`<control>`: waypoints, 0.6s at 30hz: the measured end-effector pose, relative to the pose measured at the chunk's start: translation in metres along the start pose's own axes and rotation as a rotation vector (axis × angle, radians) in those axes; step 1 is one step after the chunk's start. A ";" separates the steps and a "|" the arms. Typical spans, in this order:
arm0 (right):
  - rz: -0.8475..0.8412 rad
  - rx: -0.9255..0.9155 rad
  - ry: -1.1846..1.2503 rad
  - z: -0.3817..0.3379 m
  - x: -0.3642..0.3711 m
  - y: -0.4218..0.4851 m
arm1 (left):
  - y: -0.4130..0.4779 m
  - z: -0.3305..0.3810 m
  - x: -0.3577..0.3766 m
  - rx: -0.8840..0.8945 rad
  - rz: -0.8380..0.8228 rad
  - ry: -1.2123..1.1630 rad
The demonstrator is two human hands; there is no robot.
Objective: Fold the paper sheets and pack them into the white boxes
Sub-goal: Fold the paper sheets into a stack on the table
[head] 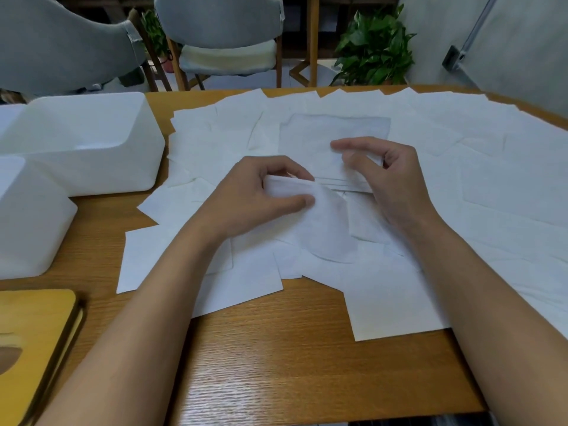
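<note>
Several white paper sheets (479, 167) lie spread over the wooden table (276, 364). My left hand (249, 198) pinches a folded sheet (319, 222) at its upper left edge; the rest of that sheet hangs down over the loose ones. My right hand (387, 179) grips the near edge of a small stack of folded sheets (332, 133) just beyond. Two white boxes stand at the left: a larger one (92, 142) further back and another (27, 216) nearer, partly cut off by the frame edge.
A yellow wooden lid (33, 342) with an oval slot lies at the near left corner. Two grey chairs (224, 35) and a green potted plant (375, 47) stand beyond the table's far edge. Bare wood shows along the near edge.
</note>
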State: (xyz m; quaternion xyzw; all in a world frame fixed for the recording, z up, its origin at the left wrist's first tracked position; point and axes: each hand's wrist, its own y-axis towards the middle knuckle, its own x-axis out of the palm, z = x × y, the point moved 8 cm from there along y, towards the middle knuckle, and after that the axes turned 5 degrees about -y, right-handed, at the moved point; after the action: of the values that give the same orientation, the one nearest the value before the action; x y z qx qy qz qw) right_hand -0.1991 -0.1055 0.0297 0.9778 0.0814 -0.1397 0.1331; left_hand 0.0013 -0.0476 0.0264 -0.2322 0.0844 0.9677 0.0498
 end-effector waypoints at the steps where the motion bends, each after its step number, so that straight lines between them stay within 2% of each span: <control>1: -0.009 -0.006 -0.004 -0.001 0.001 0.000 | -0.001 -0.001 0.003 -0.008 -0.014 0.036; 3: -0.013 -0.016 0.010 -0.001 0.001 0.000 | -0.001 0.000 0.002 -0.026 0.004 0.035; 6: -0.026 -0.007 0.088 0.000 0.000 0.001 | -0.004 0.008 -0.014 -0.019 0.079 -0.123; 11: -0.197 0.065 0.334 0.001 0.022 -0.004 | -0.007 0.010 -0.030 -0.027 0.241 -0.368; 14: -0.231 0.054 0.361 -0.003 0.028 -0.009 | -0.007 0.004 -0.033 -0.068 0.346 -0.346; 18: -0.091 0.082 0.223 0.000 0.018 -0.009 | -0.005 -0.005 -0.040 -0.087 0.431 -0.214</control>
State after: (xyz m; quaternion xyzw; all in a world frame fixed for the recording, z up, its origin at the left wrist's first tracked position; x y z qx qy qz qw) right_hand -0.1838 -0.0943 0.0227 0.9872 0.1343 -0.0393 0.0768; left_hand 0.0399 -0.0458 0.0392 -0.1068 0.0845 0.9778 -0.1592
